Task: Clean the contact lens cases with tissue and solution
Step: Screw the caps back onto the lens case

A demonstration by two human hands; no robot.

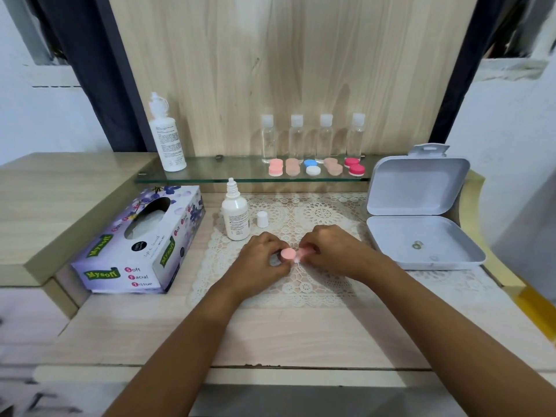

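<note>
Over the white lace doily [316,284], the left hand [264,257] curls round a smooth, round pink plastic contact lens case [288,254] while the right hand [331,251] pinches its other end. An uncapped white plastic solution bottle [235,216] stands just behind. A purple cardboard tissue box [141,242] lies left, an open grey hinged box [421,224] right.

Two bare forearms reach forward from the lower edge and meet at centre, where the left hand [264,258] and right hand [332,251], knuckles up and fingers curled, pinch a small pink lens case [288,254] between them.
</note>
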